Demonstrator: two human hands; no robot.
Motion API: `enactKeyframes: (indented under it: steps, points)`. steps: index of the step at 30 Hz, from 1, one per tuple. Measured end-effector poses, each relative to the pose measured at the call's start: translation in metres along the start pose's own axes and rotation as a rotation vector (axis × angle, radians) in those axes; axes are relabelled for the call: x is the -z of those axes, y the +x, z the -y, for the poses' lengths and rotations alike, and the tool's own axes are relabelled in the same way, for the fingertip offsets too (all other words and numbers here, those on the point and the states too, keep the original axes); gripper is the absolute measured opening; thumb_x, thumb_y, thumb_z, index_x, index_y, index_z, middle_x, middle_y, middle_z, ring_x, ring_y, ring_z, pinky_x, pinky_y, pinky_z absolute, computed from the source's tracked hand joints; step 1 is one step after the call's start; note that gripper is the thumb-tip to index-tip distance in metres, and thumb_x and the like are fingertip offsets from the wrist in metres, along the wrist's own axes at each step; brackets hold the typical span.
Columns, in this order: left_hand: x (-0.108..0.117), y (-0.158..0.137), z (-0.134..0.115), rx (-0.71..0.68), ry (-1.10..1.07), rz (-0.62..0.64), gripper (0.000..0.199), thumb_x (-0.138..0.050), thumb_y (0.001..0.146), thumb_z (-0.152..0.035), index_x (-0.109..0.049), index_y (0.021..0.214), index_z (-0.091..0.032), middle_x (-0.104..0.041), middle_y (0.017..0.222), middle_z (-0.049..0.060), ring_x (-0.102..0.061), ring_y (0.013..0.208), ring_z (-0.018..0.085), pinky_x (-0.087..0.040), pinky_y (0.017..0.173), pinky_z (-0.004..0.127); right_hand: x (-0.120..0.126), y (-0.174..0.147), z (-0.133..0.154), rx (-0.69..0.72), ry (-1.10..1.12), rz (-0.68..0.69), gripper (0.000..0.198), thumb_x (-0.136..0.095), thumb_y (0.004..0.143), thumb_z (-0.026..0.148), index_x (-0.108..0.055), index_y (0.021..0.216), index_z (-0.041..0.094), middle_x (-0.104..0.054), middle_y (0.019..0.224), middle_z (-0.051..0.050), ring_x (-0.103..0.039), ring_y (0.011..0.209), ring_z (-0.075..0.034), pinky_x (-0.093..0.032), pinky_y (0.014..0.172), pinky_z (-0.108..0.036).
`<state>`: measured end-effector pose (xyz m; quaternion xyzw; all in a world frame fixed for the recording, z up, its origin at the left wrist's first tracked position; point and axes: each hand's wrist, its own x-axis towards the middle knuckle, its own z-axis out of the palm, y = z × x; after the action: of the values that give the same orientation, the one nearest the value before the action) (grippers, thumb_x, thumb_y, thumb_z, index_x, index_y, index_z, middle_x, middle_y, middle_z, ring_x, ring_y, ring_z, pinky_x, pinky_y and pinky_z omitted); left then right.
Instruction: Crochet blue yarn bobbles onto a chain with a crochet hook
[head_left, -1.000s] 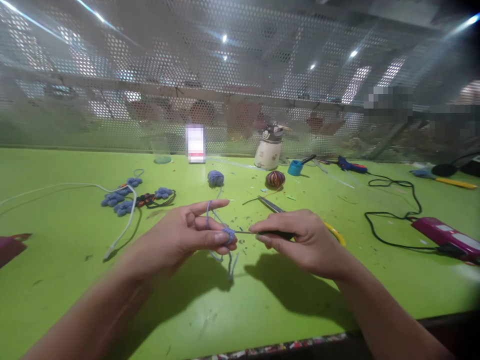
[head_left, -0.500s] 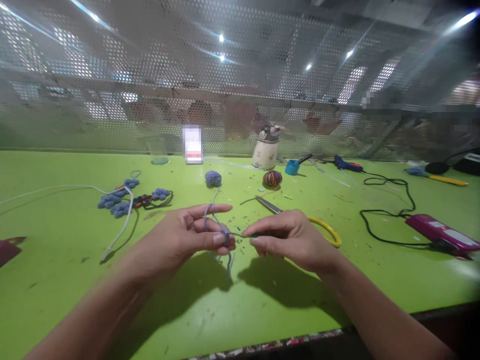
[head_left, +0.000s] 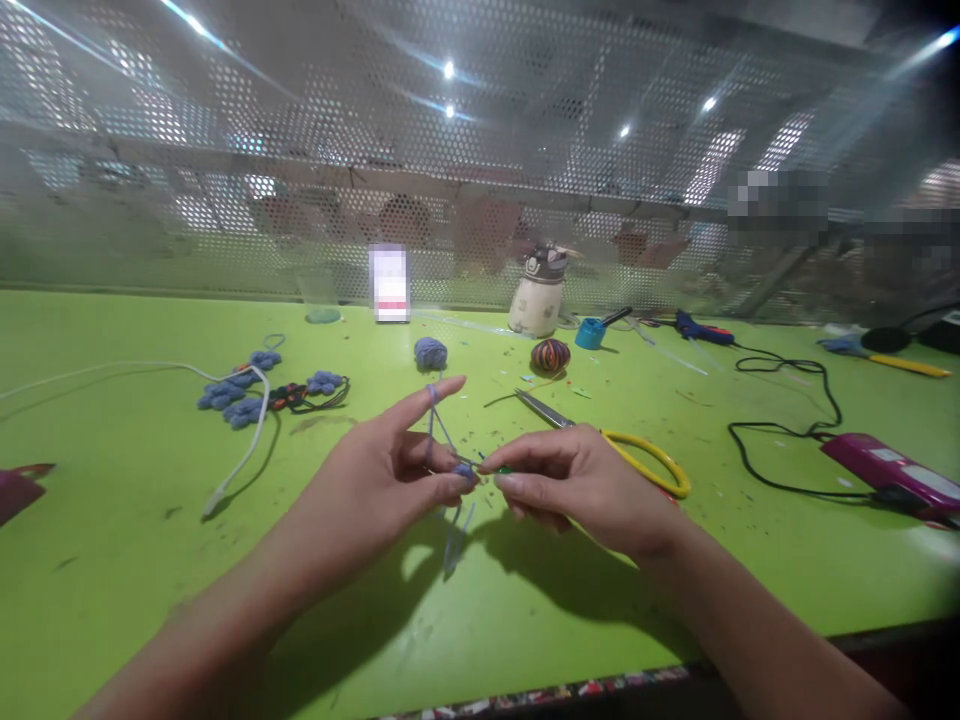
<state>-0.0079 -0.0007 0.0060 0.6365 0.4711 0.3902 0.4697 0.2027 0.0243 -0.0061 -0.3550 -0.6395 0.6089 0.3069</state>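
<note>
Between thumb and fingers, my left hand [head_left: 397, 465] pinches a small purple-blue crochet piece [head_left: 464, 471]. Yarn of the same colour loops round its raised index finger and runs back to a yarn ball [head_left: 430, 353]; loose tails hang below the piece. My right hand [head_left: 562, 485] is closed round a crochet hook [head_left: 505, 471] with a green handle, most of it hidden by the fingers. The hook's thin tip meets the piece. Just behind my right hand lie yellow-handled scissors [head_left: 649, 463], partly covered by it.
Crocheted blue flowers [head_left: 241, 411] and a white cable [head_left: 259, 430] lie at left. A multicoloured yarn ball [head_left: 550, 356], a bottle [head_left: 537, 295], a blue pot [head_left: 591, 334] and a phone [head_left: 390, 285] stand behind. At right are a glue gun [head_left: 703, 328] and a magenta device [head_left: 889, 468] with a black cord.
My left index finger has risen, drawing the yarn into a taut loop. The hook's tip has come closer to the piece, and the view has shifted slightly.
</note>
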Motion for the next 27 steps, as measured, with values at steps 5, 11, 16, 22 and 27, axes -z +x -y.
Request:
enactKeyframes:
  steps: [5,11,16,22,27]
  points:
    - [-0.010,-0.002,0.014,-0.379,0.489,-0.155,0.057,-0.057,0.087,-0.014,-0.047,0.142,-0.027,-0.077,0.085,0.002,-0.071,0.075,0.018,-0.052,0.068,0.027,-0.010,0.005,-0.006,-0.070,0.140,-0.067,0.026,-0.075,0.077,0.032,-0.069,0.094,0.013,-0.061,0.058,0.001,-0.045,0.040,-0.004,-0.031,0.037,-0.016]
    - [-0.021,-0.006,0.008,-0.332,0.284,-0.366,0.051,-0.064,0.084,-0.019,-0.055,0.134,-0.020,-0.079,0.089,0.004,-0.072,0.080,0.019,-0.054,0.079,0.031,-0.029,0.006,-0.016,0.113,0.344,-0.177,0.027,-0.074,0.080,0.032,-0.065,0.099,0.015,-0.061,0.061,0.003,-0.044,0.040,-0.004,-0.035,0.038,-0.016]
    - [-0.011,-0.002,-0.003,0.069,-0.331,-0.199,0.065,-0.082,0.068,-0.026,-0.059,0.127,-0.014,-0.077,0.072,0.001,-0.070,0.069,0.017,-0.055,0.075,0.031,-0.028,0.004,-0.016,0.263,0.177,-0.234,0.017,-0.073,0.081,0.028,-0.067,0.092,0.016,-0.062,0.060,0.002,-0.046,0.043,-0.005,-0.038,0.041,-0.018]
    - [-0.001,-0.002,-0.009,0.115,-0.405,-0.119,0.066,-0.086,0.064,-0.026,-0.061,0.124,-0.012,-0.076,0.068,0.001,-0.070,0.071,0.019,-0.052,0.086,0.037,-0.010,-0.002,-0.006,0.589,-0.469,-0.321,0.009,-0.066,0.085,0.016,-0.071,0.092,0.017,-0.072,0.079,-0.005,-0.063,0.066,-0.014,-0.049,0.059,-0.026]
    - [0.001,-0.004,-0.011,0.100,-0.429,-0.135,0.057,-0.086,0.063,-0.023,-0.067,0.115,-0.013,-0.074,0.065,0.001,-0.072,0.079,0.024,-0.050,0.091,0.042,-0.001,-0.005,0.001,0.676,-0.642,-0.275,0.011,-0.064,0.087,0.014,-0.071,0.096,0.017,-0.075,0.086,-0.006,-0.068,0.074,-0.015,-0.052,0.067,-0.027]
